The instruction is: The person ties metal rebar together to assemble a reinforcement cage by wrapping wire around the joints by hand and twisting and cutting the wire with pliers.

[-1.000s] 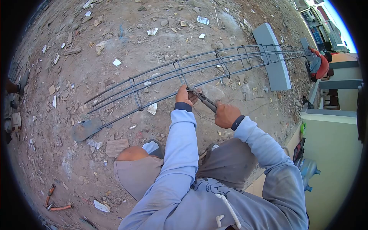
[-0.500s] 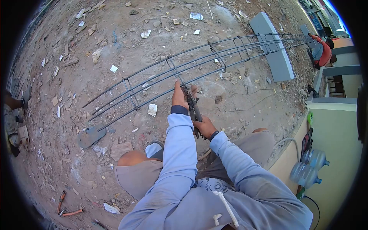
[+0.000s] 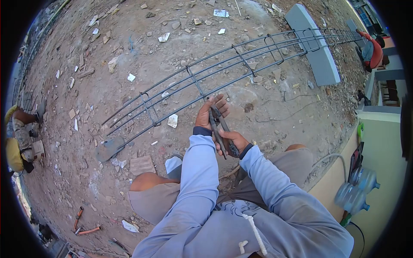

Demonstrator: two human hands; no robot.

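A long rebar cage (image 3: pixel 189 81) lies over the ground before me, its thin bars joined by square stirrups. Dark metal pincers (image 3: pixel 218 124) are between my hands, just on the near side of the cage. My left hand (image 3: pixel 205 115) is closed around their upper end, close to the nearest bar, with its fingers curled on the far side. Lower down, my right hand (image 3: pixel 234 141) grips the handles, which are spread apart. Whether tie wire is also in my left hand I cannot make out.
A grey block (image 3: pixel 313 47) supports the cage at the right. One person (image 3: pixel 373 53) crouches at its far end, another (image 3: pixel 21 137) sits at the left. An orange-handled tool (image 3: pixel 81 223), a sandal (image 3: pixel 108 149), water jugs (image 3: pixel 352 198) and scattered rubble lie around.
My hands and the pincers have shifted slightly down and right, away from the cage bar. The pincers' handles now show spread apart. The whole view has turned a little, bringing in more of the left-hand person.
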